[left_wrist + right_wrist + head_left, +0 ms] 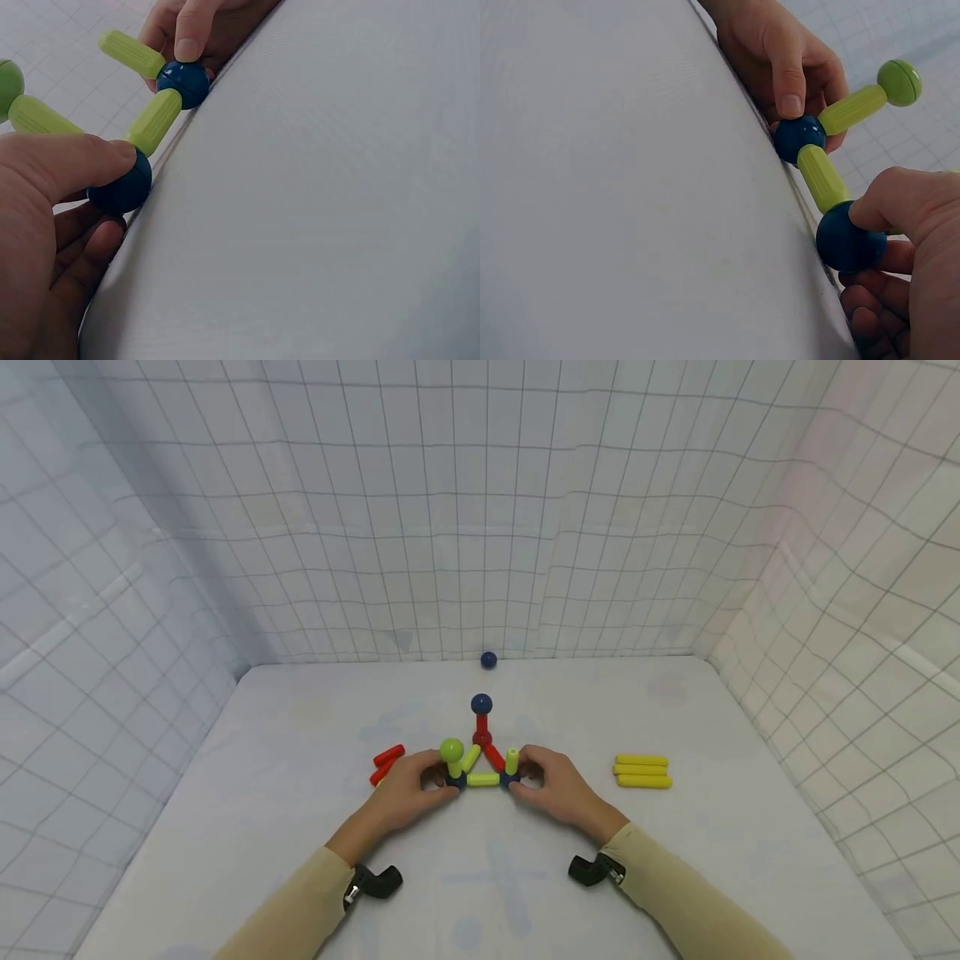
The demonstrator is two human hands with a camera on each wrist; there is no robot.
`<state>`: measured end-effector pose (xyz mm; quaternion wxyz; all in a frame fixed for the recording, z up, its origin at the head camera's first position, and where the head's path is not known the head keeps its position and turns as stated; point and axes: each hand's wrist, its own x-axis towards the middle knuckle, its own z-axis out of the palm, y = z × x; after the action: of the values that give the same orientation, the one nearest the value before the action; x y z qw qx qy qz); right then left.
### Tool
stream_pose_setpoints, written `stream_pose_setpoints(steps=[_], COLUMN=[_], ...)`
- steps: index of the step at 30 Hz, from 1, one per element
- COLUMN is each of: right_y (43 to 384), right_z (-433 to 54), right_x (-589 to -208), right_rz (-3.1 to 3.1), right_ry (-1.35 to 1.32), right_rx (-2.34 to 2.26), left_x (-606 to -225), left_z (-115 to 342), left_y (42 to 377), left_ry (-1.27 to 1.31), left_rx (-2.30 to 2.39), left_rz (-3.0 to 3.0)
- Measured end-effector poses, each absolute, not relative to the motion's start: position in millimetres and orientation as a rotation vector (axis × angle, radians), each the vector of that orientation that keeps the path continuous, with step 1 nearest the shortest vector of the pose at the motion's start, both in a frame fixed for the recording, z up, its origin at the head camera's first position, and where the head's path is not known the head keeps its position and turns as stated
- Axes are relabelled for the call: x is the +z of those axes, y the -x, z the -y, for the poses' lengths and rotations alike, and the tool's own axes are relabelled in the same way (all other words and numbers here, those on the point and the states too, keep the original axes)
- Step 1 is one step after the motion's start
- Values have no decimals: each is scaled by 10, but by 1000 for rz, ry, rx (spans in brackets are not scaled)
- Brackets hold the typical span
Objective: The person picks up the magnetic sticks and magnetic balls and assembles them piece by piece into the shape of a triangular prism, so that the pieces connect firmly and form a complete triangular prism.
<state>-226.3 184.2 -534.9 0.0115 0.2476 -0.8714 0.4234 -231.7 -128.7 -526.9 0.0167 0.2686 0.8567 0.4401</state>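
Observation:
A triangle of rods and balls lies on the table between the hands. My left hand (pixel 407 787) pinches the dark blue ball (pixel 124 189) at its left corner with thumb and fingers. At the right corner, my right hand (pixel 561 789) pinches another dark blue ball (pixel 846 240). A yellow-green rod (pixel 483 780) joins these two. From the left corner rises a rod topped by a green ball (pixel 452 749); the right corner's upright rod (pixel 512 761) has a bare top. At the back corner, a red ball (pixel 482 739) carries a red rod (pixel 482 723) with a blue ball (pixel 482 703) on top.
Beside the left hand lie red rods (pixel 388 755), partly hidden by it. Several yellow rods (pixel 642 771) lie side by side to the right. A loose dark blue ball (pixel 488 660) sits at the table's back edge, before a grid-patterned cloth (pixel 480 552).

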Motion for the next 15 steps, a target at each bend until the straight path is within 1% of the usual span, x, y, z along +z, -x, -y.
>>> stream_pose_setpoints(steps=[5, 9, 12, 15], right_y=[2281, 2350, 2489, 2712], right_z=[-1905, -2009, -2063, -2096], right_x=[-5261, -5093, -4946, -4814], right_rz=[2806, 2887, 2876, 2834], right_ry=[-831, -815, -770, -734], right_rx=[1335, 1351, 1341, 1297], left_x=[-5288, -5290, -5287, -5284], left_z=[1291, 1289, 1289, 1291], left_y=[2301, 2309, 2323, 2330], left_ry=[-791, -772, -773, -773], left_rx=[1385, 1393, 1392, 1391], left_rz=[-2657, -2652, -2654, -2657])
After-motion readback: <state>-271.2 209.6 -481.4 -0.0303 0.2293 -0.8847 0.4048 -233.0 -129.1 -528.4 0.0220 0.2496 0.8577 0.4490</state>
